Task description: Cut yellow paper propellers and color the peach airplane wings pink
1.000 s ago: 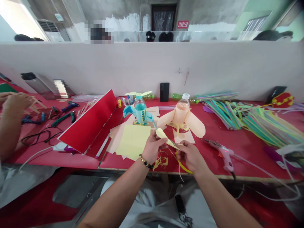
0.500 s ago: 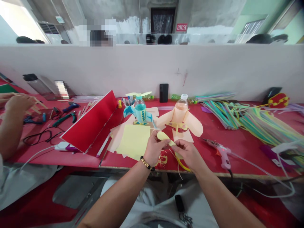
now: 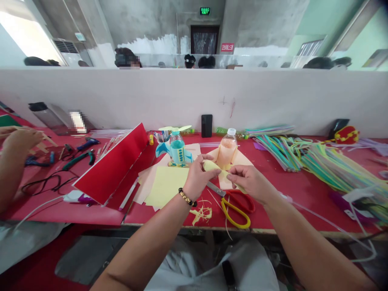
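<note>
Pinching yellow paper [image 3: 209,166] with left hand [image 3: 197,176] and right hand [image 3: 252,182], ideally gripping lightly and avoiding scissors [image 3: 224,201] just below both.

On my feed, a bracelet [image 3: 187,197] of black and gold beads rings the left hand's [image 3: 200,176] wrist. I see pale grey trousers [image 3: 253,260] below.

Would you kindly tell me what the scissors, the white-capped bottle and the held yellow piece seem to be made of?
Scissors: grey, metal-looking blades; smooth red and yellow handles, probably plastic.
Bottle: likely clear plastic, given its see-through, shiny shoulder.
Yellow piece: matte, thin and opaque, so perhaps paper, card or foam.
</note>
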The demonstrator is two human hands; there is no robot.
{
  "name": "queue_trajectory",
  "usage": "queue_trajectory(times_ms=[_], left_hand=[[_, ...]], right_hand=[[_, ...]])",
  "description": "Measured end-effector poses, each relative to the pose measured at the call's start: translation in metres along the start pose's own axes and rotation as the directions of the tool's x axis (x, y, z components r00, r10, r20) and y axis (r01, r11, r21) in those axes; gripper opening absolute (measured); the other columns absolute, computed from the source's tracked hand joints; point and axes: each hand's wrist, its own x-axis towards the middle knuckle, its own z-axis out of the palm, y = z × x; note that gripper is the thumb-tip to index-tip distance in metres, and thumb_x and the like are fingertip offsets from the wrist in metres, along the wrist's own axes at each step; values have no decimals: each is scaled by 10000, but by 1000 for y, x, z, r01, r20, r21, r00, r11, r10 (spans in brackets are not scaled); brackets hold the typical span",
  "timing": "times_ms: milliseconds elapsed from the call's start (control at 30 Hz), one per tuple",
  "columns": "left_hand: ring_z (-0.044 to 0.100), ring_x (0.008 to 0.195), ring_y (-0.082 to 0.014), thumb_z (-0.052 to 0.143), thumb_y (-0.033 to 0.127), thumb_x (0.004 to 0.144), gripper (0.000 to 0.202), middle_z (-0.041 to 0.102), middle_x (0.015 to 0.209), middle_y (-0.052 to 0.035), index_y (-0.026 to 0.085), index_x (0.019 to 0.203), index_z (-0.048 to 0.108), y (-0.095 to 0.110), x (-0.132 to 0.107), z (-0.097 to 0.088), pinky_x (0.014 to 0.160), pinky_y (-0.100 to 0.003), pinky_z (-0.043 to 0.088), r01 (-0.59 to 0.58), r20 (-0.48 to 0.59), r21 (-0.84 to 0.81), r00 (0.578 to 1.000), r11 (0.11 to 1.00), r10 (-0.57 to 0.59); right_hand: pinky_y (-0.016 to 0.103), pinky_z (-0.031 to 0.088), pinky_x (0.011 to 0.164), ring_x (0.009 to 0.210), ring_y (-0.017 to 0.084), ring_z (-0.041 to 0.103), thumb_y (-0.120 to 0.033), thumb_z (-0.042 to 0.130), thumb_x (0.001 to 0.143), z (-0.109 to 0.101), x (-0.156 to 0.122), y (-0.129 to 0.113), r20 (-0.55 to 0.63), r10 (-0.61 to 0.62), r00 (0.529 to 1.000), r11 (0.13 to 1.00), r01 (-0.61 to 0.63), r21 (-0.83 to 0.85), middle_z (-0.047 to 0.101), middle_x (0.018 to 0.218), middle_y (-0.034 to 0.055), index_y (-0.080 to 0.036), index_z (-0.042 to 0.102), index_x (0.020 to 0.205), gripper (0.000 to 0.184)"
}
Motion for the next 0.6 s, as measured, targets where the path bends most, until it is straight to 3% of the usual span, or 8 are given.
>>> queue_trajectory(times_ms=[67, 167, 333, 433, 600], left_hand=[[632, 782, -160, 775, 252, 678, 443, 694, 903, -39, 192, 1074, 585, 5, 3, -7, 737, -277, 498, -123, 51, 196, 992, 973, 115], [613, 992, -223, 759, 284, 708, 279, 711, 1029, -56, 221, 975, 709, 8, 6, -17, 891, -313, 440, -291, 245, 460, 950, 839, 195], [614, 756, -200, 691, 293, 771, 103, 718, 771, -32, 221, 803, 757, 1, 11, -26, 715, -277, 419, -425, 520, 608, 852, 671, 68], [598, 748, -194, 714, 304, 740, 109, 700, 762, -34, 205, 772, 748, -7, 12, -29, 674, -263, 391, -408, 537, 647, 843, 645, -5], [563, 656, -157, 703, 328, 724, 155, 688, 724, -14, 197, 796, 744, -23, 11, -35, 595, -242, 363, -259, 546, 636, 817, 727, -187]], right_hand=[[239, 277, 450, 469, 87, 355, -423, 649, 767, 0, 0, 1, 9, -12, 1000, 1000, 12, -26, 464, 512, -48, -187, 585, 639, 276], [241, 296, 470, 499, 98, 391, -391, 638, 777, 6, -2, 6, 47, -29, 998, 997, 32, -73, 480, 535, -38, -181, 610, 643, 250], [261, 353, 538, 565, 130, 465, -357, 625, 776, 22, -2, 16, 100, -18, 995, 994, 28, -104, 539, 583, -21, -186, 630, 650, 213], [274, 368, 577, 605, 145, 483, -330, 625, 769, 30, -2, 23, 131, -34, 991, 988, 53, -142, 550, 605, -14, -190, 607, 618, 207], [268, 330, 567, 579, 127, 433, -344, 597, 779, 38, -3, 35, 198, -11, 980, 995, 31, -100, 510, 593, -33, -188, 580, 624, 221]])
